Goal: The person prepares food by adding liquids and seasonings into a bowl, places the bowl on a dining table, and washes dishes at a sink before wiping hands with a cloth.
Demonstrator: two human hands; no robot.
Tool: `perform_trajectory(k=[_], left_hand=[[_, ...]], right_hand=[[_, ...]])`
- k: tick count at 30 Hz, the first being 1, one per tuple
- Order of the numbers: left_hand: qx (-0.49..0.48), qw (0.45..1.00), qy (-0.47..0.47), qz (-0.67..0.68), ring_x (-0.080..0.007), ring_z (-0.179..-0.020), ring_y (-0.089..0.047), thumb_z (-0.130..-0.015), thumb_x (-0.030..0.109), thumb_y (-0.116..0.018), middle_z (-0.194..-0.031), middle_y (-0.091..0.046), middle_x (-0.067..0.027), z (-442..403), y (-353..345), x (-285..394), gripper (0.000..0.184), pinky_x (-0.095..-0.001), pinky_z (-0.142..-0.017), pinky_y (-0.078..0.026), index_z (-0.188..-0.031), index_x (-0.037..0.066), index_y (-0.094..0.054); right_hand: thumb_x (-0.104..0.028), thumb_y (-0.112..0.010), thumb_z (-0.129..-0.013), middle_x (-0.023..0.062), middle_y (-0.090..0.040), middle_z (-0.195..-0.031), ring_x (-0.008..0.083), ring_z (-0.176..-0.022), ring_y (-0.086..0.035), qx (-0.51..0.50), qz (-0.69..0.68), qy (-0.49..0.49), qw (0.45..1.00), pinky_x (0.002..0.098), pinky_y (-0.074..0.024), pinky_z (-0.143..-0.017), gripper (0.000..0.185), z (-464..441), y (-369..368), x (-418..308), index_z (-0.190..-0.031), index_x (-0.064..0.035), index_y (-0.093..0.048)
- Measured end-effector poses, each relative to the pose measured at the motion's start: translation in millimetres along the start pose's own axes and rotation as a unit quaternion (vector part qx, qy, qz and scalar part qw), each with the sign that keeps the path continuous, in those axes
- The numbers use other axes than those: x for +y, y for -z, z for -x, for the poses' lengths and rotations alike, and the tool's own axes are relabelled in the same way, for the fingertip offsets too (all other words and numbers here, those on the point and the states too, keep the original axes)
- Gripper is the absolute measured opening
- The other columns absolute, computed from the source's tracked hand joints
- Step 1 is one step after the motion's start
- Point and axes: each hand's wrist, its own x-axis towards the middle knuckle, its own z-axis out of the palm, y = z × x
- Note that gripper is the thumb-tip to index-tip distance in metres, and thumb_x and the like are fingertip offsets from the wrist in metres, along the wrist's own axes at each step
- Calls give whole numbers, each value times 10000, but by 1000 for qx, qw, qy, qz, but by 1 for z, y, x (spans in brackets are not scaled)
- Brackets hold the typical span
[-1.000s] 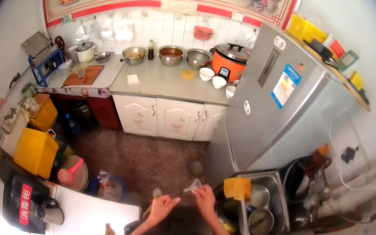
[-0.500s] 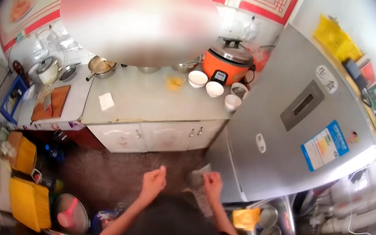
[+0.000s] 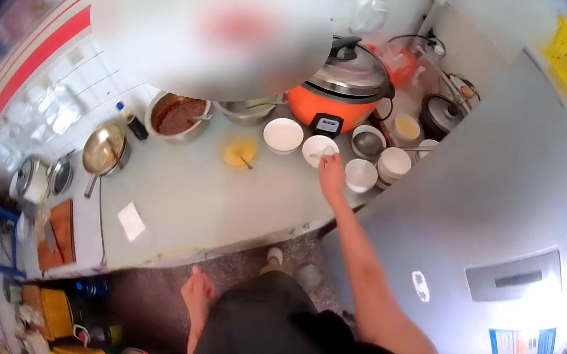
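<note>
My right hand (image 3: pixel 331 176) reaches over the counter to a white bowl (image 3: pixel 313 145) in front of the orange rice cooker (image 3: pixel 333 104). Its fingers are pinched at the bowl's near right side, by a small pale piece I cannot make out clearly. Another white bowl (image 3: pixel 283 136) stands just left, and a third white bowl (image 3: pixel 360 175) sits to the right of my hand. Low beside my body, in front of the counter's edge, my left hand (image 3: pixel 198 291) is loosely curled with nothing visible in it.
On the counter (image 3: pixel 184 214) are a yellow bowl with a utensil (image 3: pixel 240 152), a pot of red-brown sauce (image 3: pixel 179 117), a metal pan (image 3: pixel 104 150) and a white cloth or paper (image 3: pixel 131 221). A large fridge (image 3: pixel 451 222) stands close on my right.
I have come closer to the counter. My right hand has gone from beside my body forward to the white bowl, while my left hand stays low and curled.
</note>
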Motion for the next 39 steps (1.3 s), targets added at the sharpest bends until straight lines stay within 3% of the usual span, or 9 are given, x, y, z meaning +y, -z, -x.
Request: perform_trajectory(k=[5, 7, 11, 14, 23, 30, 32, 35, 39], left_hand=[[-17, 996, 18, -81, -109, -444, -373, -985, 327, -452, -488, -377, -16, -56, -36, 10, 520, -260, -436, -284, -537, 85, -348], [-27, 994, 27, -107, -123, -449, -380, -985, 340, -452, -496, -330, -7, -78, -46, 17, 511, -263, -438, -305, -554, 91, -335], [-93, 984, 28, -151, -113, -458, -396, -977, 294, -474, -497, -337, 0, -114, -77, 44, 477, -255, -446, -314, -562, 88, -356], [-151, 969, 31, -193, -105, -467, -415, -968, 284, -488, -500, -363, 0, -132, -99, 51, 468, -250, -451, -316, -563, 84, -363], [-261, 940, -34, -216, -70, -492, -414, -945, 311, -511, -500, -483, -3, -170, -114, 56, 471, -248, -483, -326, -559, 42, -490], [-214, 954, -17, -209, -66, -489, -406, -941, 296, -525, -495, -487, -1, -188, -85, 50, 461, -248, -483, -326, -559, 38, -494], [-211, 956, -15, -203, -66, -489, -404, -940, 298, -527, -496, -488, 0, -190, -83, 53, 461, -248, -482, -325, -560, 40, -494], [-208, 959, -13, -192, -66, -489, -403, -939, 304, -530, -496, -487, 2, -191, -81, 56, 461, -249, -482, -324, -562, 42, -493], [-225, 958, -13, -177, -67, -489, -407, -940, 312, -531, -501, -490, 0, -195, -79, 57, 463, -250, -481, -327, -567, 40, -491]], right_hand=[[-170, -621, -800, 146, -569, -921, 330, -868, -578, -125, 110, -37, 985, 430, -482, -754, 140, -48, -55, 39, -867, -49, -642], [-156, -640, -761, 127, -569, -949, 314, -967, -539, -33, 84, -52, 995, 420, -457, -830, 152, -47, -44, 36, -881, -62, -645], [-121, -622, -750, 123, -568, -941, 277, -1011, -501, -11, 212, -78, 974, 400, -410, -894, 188, -8, 12, 48, -924, -57, -657], [-71, -620, -715, 112, -566, -926, 273, -960, -515, -124, 348, -60, 927, 393, -380, -899, 182, 24, 24, 84, -894, -63, -654], [-112, -683, -678, 52, -592, -911, 250, -942, -549, -94, 261, -101, 955, 418, -402, -840, 135, 25, 21, 94, -801, -99, -630], [-169, -721, -690, 150, -629, -839, 365, -811, -579, 7, 62, -154, 986, 437, -451, -751, 253, 10, 49, 85, -855, -1, -628], [-62, -714, -715, 138, -638, -770, 188, -680, -581, 30, -41, -222, 974, 320, -463, -646, 225, 0, 59, 85, -903, 25, -626], [-117, -709, -737, 175, -636, -755, 248, -667, -572, 19, -127, -238, 963, 346, -450, -643, 239, -29, 99, 48, -906, 32, -631], [-136, -716, -736, 179, -648, -761, 216, -678, -584, -21, -122, -244, 962, 345, -455, -651, 262, -53, 123, 33, -936, 17, -642]])
